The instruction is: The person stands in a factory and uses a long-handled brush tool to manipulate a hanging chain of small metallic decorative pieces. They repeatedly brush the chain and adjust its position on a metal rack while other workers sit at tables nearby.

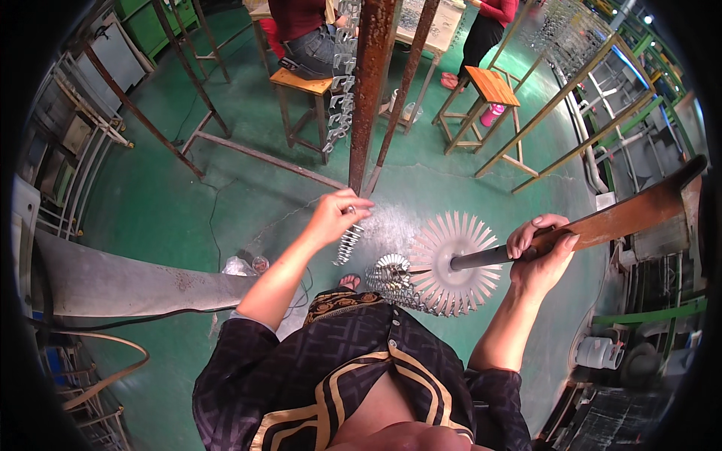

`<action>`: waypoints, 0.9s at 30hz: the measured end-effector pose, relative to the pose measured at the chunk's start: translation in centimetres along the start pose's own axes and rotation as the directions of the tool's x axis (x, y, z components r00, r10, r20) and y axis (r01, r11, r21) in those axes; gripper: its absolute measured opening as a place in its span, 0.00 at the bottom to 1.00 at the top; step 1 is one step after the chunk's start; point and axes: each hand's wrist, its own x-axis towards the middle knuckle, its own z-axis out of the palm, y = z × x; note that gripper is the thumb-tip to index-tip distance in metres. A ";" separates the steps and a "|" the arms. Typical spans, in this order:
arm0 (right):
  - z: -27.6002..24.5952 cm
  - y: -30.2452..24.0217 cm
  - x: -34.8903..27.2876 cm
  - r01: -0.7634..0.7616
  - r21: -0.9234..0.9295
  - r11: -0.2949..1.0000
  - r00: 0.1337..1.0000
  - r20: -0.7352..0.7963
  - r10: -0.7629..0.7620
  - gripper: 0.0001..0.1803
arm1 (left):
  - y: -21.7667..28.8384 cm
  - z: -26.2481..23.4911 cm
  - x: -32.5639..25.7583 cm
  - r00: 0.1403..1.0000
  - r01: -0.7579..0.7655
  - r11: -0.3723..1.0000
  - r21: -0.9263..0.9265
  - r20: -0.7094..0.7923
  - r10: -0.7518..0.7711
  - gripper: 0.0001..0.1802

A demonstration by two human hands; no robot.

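My left hand (pixel 336 219) is pinched closed on the top of a short strand of small silvery metal pieces (pixel 348 245), which hangs below the fingers. To the right of it stands a pale round disc (pixel 453 263) with slotted teeth all around its rim. A dark grey rod (pixel 481 258) runs from the disc's centre toward the right. My right hand (pixel 540 246) is wrapped round the rod's far end, beside a rusty brown bar (pixel 639 207). Many more metal pieces (pixel 395 282) hang in rows at the disc's lower left.
A rusty upright post (pixel 370 98) rises just beyond my left hand, with a chain of metal pieces (pixel 343 83) beside it. Further off, a person sits on a wooden stool (pixel 301 81) and another stands near a second stool (pixel 490 86). A grey tapered duct (pixel 143 278) reaches in from the left.
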 end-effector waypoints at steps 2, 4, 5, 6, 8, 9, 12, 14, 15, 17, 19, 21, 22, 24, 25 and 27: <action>-0.2 0.1 0.0 -0.008 0.001 1.000 1.000 0.004 0.008 0.29 | -1.1 2.4 -0.6 0.998 -0.063 0.998 0.014 0.014 0.063 0.11; -0.2 0.1 0.1 -0.014 0.022 1.000 1.000 -0.011 0.014 0.30 | -2.9 4.5 -1.3 0.993 -0.107 0.994 -0.001 0.055 0.107 0.11; -0.2 0.1 0.1 -0.015 0.030 0.999 1.000 -0.019 0.016 0.30 | -3.3 5.4 -1.4 0.989 -0.109 0.993 -0.036 0.091 0.112 0.11; -0.3 0.1 0.1 -0.016 0.026 1.000 1.000 -0.021 0.017 0.31 | -3.5 6.3 -1.6 0.984 -0.134 0.990 -0.041 0.112 0.138 0.11; -0.4 0.2 0.0 -0.018 0.021 1.000 1.000 -0.025 0.019 0.31 | -3.9 8.0 -1.9 0.970 -0.182 0.982 -0.044 0.154 0.186 0.11; -0.5 0.2 0.1 -0.022 0.025 0.999 0.999 -0.025 0.022 0.31 | -3.9 8.7 -2.0 0.966 -0.183 0.981 -0.059 0.172 0.190 0.10; -0.8 0.4 0.1 -0.029 0.033 0.999 0.999 -0.022 0.030 0.32 | -4.0 10.4 -2.0 0.953 -0.189 0.978 -0.093 0.224 0.205 0.10; -0.9 0.6 0.0 -0.029 0.030 0.999 0.999 -0.019 0.030 0.32 | -4.1 11.2 -1.8 0.942 -0.198 0.975 -0.102 0.255 0.218 0.09; -1.0 0.6 0.0 -0.028 0.027 0.999 0.999 -0.020 0.028 0.32 | -3.8 11.3 -1.6 0.934 -0.211 0.971 -0.115 0.271 0.235 0.08; -1.3 0.8 -0.1 -0.023 0.022 0.999 0.999 -0.022 0.023 0.32 | -3.9 11.6 -1.3 0.927 -0.208 0.970 -0.129 0.291 0.237 0.08; -1.6 1.0 -0.1 -0.011 -0.010 1.000 1.000 -0.002 0.011 0.31 | -3.9 11.7 -1.0 0.917 -0.194 0.971 -0.138 0.325 0.229 0.08; -1.7 1.2 -0.1 -0.006 -0.028 1.000 1.000 0.009 0.006 0.31 | -3.7 11.5 -0.6 0.904 -0.165 0.976 -0.139 0.374 0.206 0.08; -1.7 1.3 -0.2 -0.006 -0.031 1.000 1.000 0.009 0.006 0.31 | -3.8 11.5 -0.4 0.892 -0.159 0.977 -0.142 0.404 0.204 0.08; -1.9 1.5 -0.2 -0.005 -0.033 0.999 1.000 0.012 0.005 0.31 | -3.8 11.4 -0.1 0.863 -0.148 0.978 -0.144 0.464 0.199 0.09; -2.0 1.6 -0.2 -0.005 -0.035 0.999 1.000 0.014 0.006 0.31 | -3.7 11.4 0.1 0.857 -0.152 0.978 -0.144 0.473 0.203 0.09; -2.0 1.7 -0.2 0.000 -0.044 0.999 1.000 0.015 0.001 0.32 | -3.6 11.7 0.4 0.843 -0.162 0.976 -0.146 0.493 0.214 0.11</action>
